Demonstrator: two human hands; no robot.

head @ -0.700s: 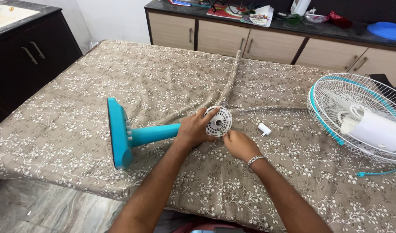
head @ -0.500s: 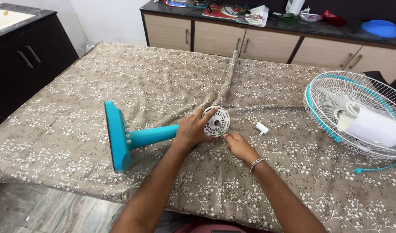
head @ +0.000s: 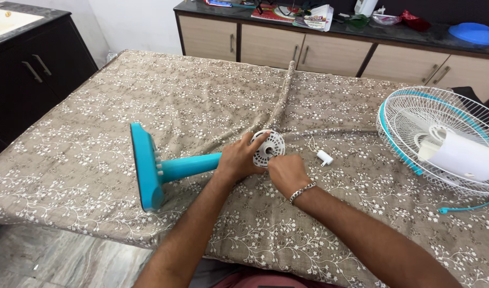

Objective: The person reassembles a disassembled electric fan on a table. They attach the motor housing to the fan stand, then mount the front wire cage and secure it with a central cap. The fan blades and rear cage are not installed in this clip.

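A bed-sized table under a brown floral cloth [head: 148, 101] fills most of the frame. Along the top edge runs a dark counter over beige cabinets [head: 319, 50], cluttered with papers and a blue lid. At the right edge lies a white wire fan cage with a teal rim [head: 415, 114], and a white motor housing [head: 460, 154] rests in it.

Left of centre, a teal fan stand [head: 164, 168] lies on its side, its flat base standing on edge toward the left and its column pointing right, toward the middle of the frame. A white slotted disc [head: 269, 148] sits at the column's end, right at the centre of the picture.

The left hand [head: 239, 160] is wrapped around the top of the column, fingers curled shut on it, with a fingertip reaching up onto the disc's rim. The right hand [head: 287, 173], a metal bracelet at its wrist, is bunched up against the disc's lower right edge; its fingertips look pinched on the rim, though the knuckles hide the actual grip.

A small white plastic piece [head: 325, 157] lies on the cloth just right of the hands, apart from them.
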